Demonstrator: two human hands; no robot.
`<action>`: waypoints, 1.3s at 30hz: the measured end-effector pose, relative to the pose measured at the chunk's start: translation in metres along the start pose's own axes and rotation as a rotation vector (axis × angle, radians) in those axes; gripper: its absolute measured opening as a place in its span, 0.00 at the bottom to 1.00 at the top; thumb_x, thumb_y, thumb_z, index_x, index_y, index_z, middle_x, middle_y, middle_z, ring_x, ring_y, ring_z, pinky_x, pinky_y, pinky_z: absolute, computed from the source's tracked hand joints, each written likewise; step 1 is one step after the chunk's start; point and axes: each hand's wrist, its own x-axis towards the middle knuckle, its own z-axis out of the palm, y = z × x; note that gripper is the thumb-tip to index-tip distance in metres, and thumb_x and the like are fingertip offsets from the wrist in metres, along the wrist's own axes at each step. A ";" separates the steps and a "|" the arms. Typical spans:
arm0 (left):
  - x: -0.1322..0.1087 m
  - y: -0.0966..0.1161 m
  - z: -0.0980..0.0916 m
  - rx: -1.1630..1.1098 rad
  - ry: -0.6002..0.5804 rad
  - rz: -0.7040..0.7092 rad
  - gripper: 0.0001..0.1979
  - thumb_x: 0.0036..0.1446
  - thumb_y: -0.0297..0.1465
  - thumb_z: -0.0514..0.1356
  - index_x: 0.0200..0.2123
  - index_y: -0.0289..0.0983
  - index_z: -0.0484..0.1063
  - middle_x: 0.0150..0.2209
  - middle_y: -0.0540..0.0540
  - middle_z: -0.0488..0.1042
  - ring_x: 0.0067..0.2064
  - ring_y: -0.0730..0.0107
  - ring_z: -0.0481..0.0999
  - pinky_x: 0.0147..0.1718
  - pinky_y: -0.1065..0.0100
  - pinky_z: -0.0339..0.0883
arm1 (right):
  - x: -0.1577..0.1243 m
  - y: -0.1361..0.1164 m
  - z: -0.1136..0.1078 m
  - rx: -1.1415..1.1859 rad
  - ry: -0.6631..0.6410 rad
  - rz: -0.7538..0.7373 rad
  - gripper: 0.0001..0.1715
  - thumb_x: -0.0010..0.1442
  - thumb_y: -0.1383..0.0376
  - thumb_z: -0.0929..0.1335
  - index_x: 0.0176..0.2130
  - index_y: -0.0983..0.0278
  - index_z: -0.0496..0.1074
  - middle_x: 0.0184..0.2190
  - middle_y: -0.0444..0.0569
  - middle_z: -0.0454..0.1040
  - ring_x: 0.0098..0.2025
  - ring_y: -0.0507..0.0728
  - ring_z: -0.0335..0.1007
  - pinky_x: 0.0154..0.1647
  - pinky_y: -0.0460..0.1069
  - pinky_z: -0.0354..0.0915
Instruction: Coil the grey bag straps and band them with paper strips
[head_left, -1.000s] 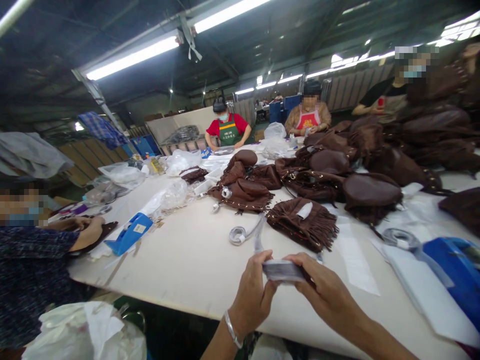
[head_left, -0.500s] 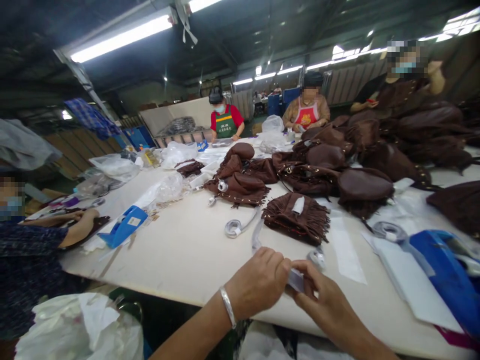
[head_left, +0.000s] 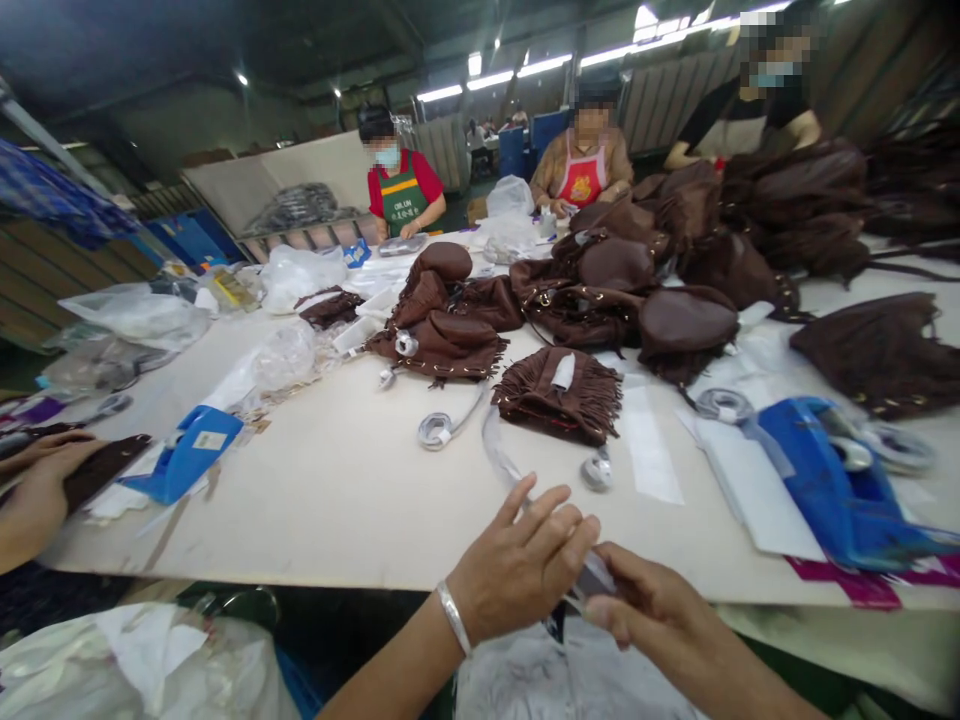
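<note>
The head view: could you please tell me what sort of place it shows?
Probably a bag factory or workshop: brown bags are heaped on a large table, blue tape dispensers stand on it, and aproned people are at its far side.

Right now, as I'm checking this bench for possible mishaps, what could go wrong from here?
The grey strip might slip and loosen, since the right hand pinches only one end of it beside the left hand. A tug might shift the fringed bag, as the strip reaches up to it; I can't tell whether they're joined. Dropped, the held end could slide off the table, because both hands are at its near edge.
</note>
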 end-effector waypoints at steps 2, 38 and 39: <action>-0.024 0.014 0.012 -0.103 0.188 -0.366 0.26 0.63 0.27 0.52 0.63 0.38 0.53 0.60 0.36 0.62 0.66 0.51 0.54 0.62 0.45 0.51 | -0.002 0.002 0.006 -0.116 0.052 -0.085 0.11 0.62 0.58 0.66 0.35 0.63 0.68 0.27 0.43 0.66 0.29 0.51 0.61 0.29 0.45 0.59; -0.030 0.035 0.071 -1.388 0.599 -1.444 0.13 0.56 0.37 0.61 0.43 0.38 0.70 0.42 0.44 0.73 0.48 0.62 0.71 0.49 0.63 0.63 | 0.047 0.065 0.047 -1.061 -0.114 -0.468 0.21 0.59 0.78 0.60 0.52 0.69 0.61 0.40 0.53 0.70 0.28 0.54 0.68 0.21 0.48 0.54; -0.031 0.030 0.065 -1.434 0.522 -1.429 0.13 0.56 0.36 0.61 0.43 0.37 0.71 0.42 0.44 0.73 0.47 0.62 0.71 0.48 0.63 0.63 | 0.053 0.064 0.038 -1.058 -0.176 -0.576 0.18 0.60 0.76 0.60 0.50 0.69 0.62 0.39 0.52 0.70 0.27 0.53 0.66 0.21 0.47 0.53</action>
